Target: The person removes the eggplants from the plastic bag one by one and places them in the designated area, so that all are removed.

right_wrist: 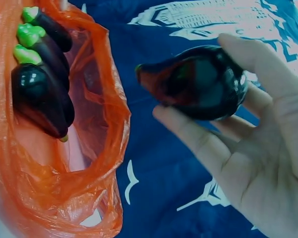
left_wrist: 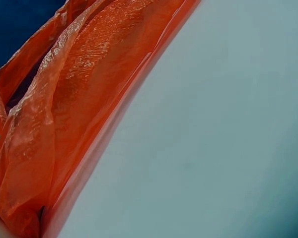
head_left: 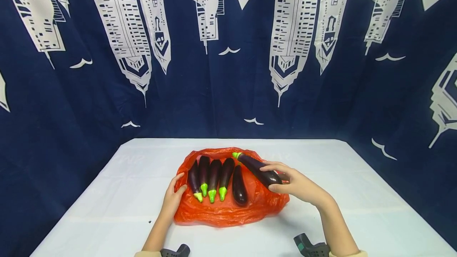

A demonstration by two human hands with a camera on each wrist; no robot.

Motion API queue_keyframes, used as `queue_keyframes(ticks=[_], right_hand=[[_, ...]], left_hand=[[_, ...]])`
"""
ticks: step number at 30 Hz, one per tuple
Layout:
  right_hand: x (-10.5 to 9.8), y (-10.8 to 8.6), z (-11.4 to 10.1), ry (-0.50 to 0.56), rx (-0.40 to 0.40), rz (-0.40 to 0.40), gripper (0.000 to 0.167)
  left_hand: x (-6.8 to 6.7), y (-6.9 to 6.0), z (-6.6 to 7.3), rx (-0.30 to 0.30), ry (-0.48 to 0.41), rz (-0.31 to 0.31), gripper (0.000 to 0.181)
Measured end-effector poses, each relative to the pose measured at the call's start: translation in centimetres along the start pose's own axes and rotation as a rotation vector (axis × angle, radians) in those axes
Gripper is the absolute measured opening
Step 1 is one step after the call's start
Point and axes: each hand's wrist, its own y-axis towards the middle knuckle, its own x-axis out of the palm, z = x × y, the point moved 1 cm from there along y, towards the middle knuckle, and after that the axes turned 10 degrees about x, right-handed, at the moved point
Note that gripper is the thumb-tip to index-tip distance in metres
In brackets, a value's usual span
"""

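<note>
An open red plastic bag (head_left: 228,218) lies on the white table with several dark purple eggplants (head_left: 214,175) side by side in it. Most have their green caps toward me; the rightmost eggplant (head_left: 239,187) has its round end this way. Above the bag's right side, my right hand (head_left: 301,183) holds another eggplant (head_left: 254,165) between thumb and fingers near its thick end, green cap pointing up-left. In the right wrist view this eggplant (right_wrist: 198,84) is apart from the bag (right_wrist: 120,124). My left hand (head_left: 173,198) pinches the bag's left edge, its fingers mostly out of the left wrist view.
The white table (head_left: 107,201) extends around the bag on all sides. Behind it hangs a dark blue cloth (head_left: 214,90) with white building prints. A small dark speck (head_left: 150,221) lies left of the left forearm. Each wrist wears a dark camera mount (head_left: 310,246).
</note>
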Motion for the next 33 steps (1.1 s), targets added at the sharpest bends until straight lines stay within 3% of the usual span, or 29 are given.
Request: queue_keyframes(ticks=[5, 12, 16, 22, 33], right_hand=[[-1.0, -0.2, 0.6, 0.061, -0.018, 0.070, 0.046], [-2.0, 0.2, 2.1, -0.031, 0.001, 0.266, 0.047], [-2.2, 0.6, 3.5, -0.087, 0.027, 0.334, 0.046], [-2.5, 1.3, 5.7, -0.158, 0.108, 0.380, 0.046], [-2.2, 1.8, 9.1, -0.212, 0.189, 0.386, 0.046]], left_hand=[[0.0, 0.1, 0.0, 0.005, -0.001, -0.002, 0.045], [0.0, 0.0, 0.1, -0.003, -0.006, -0.008, 0.045], [0.0, 0.0, 0.1, 0.000, -0.006, -0.008, 0.045], [0.0, 0.0, 0.0, -0.008, -0.003, -0.005, 0.045], [0.0, 0.0, -0.3, -0.010, 0.001, -0.007, 0.046]])
